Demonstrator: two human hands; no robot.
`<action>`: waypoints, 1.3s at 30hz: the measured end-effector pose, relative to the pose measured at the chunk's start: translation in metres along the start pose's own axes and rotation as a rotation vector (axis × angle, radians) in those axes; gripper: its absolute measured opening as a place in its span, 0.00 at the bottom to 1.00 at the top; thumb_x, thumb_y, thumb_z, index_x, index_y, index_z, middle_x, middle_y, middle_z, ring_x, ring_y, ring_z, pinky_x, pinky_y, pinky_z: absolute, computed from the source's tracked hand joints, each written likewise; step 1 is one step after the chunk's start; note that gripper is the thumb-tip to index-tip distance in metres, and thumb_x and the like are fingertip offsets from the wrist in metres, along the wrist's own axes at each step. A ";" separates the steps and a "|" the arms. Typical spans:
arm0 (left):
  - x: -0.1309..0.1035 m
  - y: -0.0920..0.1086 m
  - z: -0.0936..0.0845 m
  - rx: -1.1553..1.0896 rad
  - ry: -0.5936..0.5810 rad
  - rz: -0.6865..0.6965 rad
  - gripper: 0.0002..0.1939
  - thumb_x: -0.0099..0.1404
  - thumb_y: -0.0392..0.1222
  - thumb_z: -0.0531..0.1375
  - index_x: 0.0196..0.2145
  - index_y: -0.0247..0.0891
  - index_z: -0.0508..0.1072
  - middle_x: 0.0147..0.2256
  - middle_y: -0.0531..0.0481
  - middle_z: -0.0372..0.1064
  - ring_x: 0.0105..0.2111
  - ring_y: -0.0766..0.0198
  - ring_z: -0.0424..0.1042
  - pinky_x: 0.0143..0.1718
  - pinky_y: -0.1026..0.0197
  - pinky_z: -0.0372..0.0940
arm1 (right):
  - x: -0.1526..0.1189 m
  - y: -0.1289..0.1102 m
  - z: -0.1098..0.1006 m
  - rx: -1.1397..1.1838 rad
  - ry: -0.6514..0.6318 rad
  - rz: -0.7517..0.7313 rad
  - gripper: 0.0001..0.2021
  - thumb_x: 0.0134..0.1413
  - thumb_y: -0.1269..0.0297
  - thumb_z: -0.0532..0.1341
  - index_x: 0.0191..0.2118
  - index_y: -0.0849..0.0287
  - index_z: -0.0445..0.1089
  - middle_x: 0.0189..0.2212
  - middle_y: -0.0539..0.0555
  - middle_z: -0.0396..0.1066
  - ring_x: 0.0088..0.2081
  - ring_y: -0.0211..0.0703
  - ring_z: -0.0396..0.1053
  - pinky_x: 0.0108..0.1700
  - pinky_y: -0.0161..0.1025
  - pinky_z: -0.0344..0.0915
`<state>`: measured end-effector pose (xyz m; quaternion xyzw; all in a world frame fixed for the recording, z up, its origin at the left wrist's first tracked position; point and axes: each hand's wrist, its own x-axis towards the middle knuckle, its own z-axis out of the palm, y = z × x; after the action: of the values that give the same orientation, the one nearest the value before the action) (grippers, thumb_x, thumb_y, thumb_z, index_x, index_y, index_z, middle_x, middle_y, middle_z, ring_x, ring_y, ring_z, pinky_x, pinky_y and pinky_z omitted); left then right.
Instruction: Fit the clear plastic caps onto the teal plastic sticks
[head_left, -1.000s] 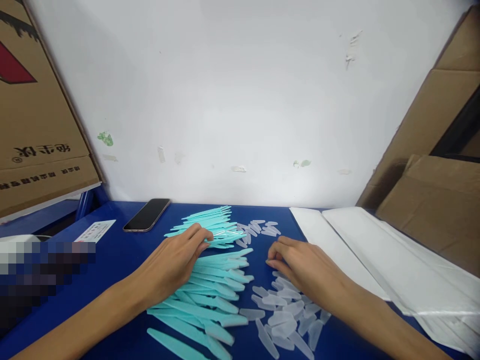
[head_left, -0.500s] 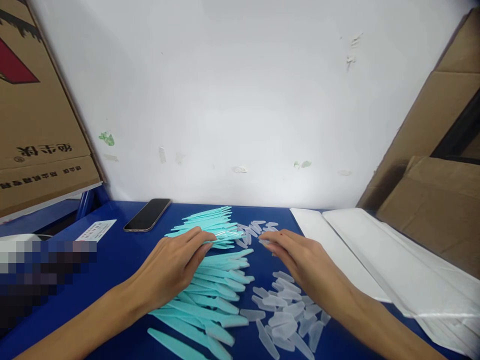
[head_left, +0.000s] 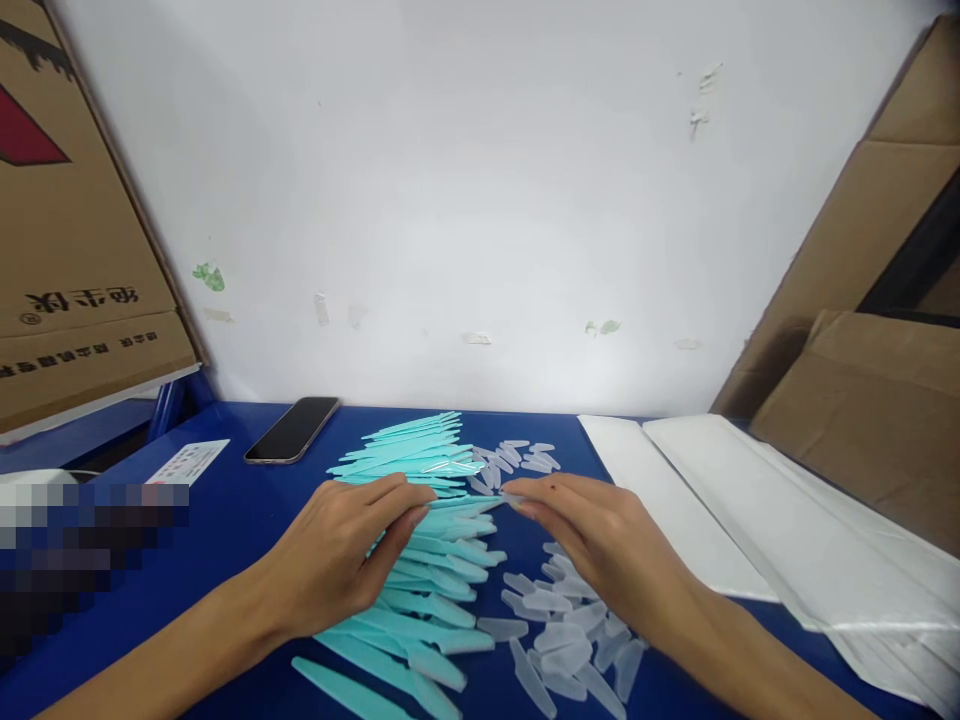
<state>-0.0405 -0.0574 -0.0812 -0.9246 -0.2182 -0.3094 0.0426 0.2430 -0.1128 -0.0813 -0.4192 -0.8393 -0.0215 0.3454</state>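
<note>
My left hand [head_left: 349, 545] pinches a teal eyebrow razor [head_left: 469, 499] between thumb and fingertips, its end pointing right. Facing it, my right hand [head_left: 611, 535] is closed on a small translucent cap [head_left: 511, 498]. The tip of the razor is at the cap's edge; whether it sits inside I cannot tell. Under and in front of my left hand spreads a pile of teal razors [head_left: 435, 608], and a second group of razors [head_left: 412, 435] lies behind it. Loose translucent caps [head_left: 566, 650] are heaped below my right hand, with a smaller cluster of caps [head_left: 536, 460] farther back.
A phone [head_left: 294, 430] and a printed card [head_left: 187, 462] lie on the blue table [head_left: 247, 510] at the left. White envelopes [head_left: 787, 520] are stacked at the right. Cardboard boxes [head_left: 82, 230] flank both sides, and a white wall [head_left: 480, 200] rises behind.
My hands have come closer together and slightly lower. The right hand has brought the cap leftward to the tip of the razor in my left hand.
</note>
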 end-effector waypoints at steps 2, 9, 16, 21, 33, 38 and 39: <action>0.000 0.000 0.000 -0.011 0.005 0.010 0.08 0.76 0.33 0.52 0.49 0.40 0.67 0.30 0.54 0.68 0.23 0.67 0.60 0.25 0.61 0.50 | 0.000 -0.001 0.001 0.003 0.004 -0.018 0.12 0.72 0.68 0.56 0.54 0.56 0.72 0.41 0.54 0.80 0.40 0.43 0.78 0.43 0.39 0.73; -0.002 0.002 0.000 -0.037 0.033 0.065 0.11 0.75 0.30 0.52 0.51 0.38 0.67 0.29 0.52 0.70 0.24 0.67 0.62 0.25 0.60 0.52 | -0.001 -0.004 0.001 0.005 0.034 -0.091 0.12 0.72 0.71 0.55 0.53 0.57 0.72 0.45 0.55 0.80 0.44 0.44 0.78 0.46 0.41 0.75; -0.001 0.001 -0.002 -0.029 0.062 0.071 0.11 0.75 0.31 0.52 0.52 0.39 0.67 0.29 0.52 0.71 0.24 0.68 0.64 0.24 0.61 0.53 | -0.001 0.000 -0.003 0.014 0.051 -0.092 0.12 0.71 0.69 0.56 0.54 0.56 0.73 0.44 0.55 0.81 0.44 0.44 0.79 0.45 0.41 0.77; 0.000 0.006 -0.002 0.002 0.048 0.120 0.11 0.75 0.31 0.52 0.52 0.38 0.67 0.28 0.53 0.68 0.22 0.67 0.62 0.23 0.60 0.51 | -0.002 -0.003 0.001 0.045 0.018 -0.146 0.13 0.70 0.71 0.58 0.55 0.57 0.73 0.45 0.56 0.80 0.45 0.44 0.79 0.46 0.40 0.77; -0.005 0.012 0.005 0.058 0.041 0.171 0.15 0.75 0.31 0.50 0.57 0.38 0.64 0.26 0.55 0.67 0.19 0.68 0.62 0.20 0.61 0.51 | -0.006 -0.009 0.009 0.162 0.131 -0.258 0.26 0.65 0.80 0.56 0.64 0.52 0.66 0.44 0.53 0.81 0.42 0.41 0.80 0.42 0.38 0.77; -0.005 0.018 0.004 0.008 0.084 0.156 0.16 0.76 0.29 0.50 0.57 0.37 0.64 0.28 0.54 0.70 0.21 0.68 0.67 0.22 0.61 0.54 | -0.005 -0.014 0.006 0.214 0.177 -0.252 0.26 0.64 0.81 0.57 0.64 0.52 0.67 0.44 0.53 0.81 0.40 0.40 0.79 0.41 0.37 0.77; -0.005 0.019 0.004 0.004 0.081 0.153 0.15 0.76 0.29 0.50 0.57 0.37 0.64 0.28 0.54 0.70 0.21 0.67 0.67 0.22 0.61 0.53 | -0.005 -0.014 0.006 0.216 0.174 -0.249 0.25 0.64 0.81 0.58 0.63 0.53 0.68 0.43 0.53 0.81 0.40 0.40 0.79 0.41 0.37 0.77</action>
<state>-0.0343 -0.0753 -0.0865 -0.9252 -0.1454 -0.3420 0.0770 0.2318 -0.1234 -0.0859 -0.2690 -0.8490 -0.0100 0.4546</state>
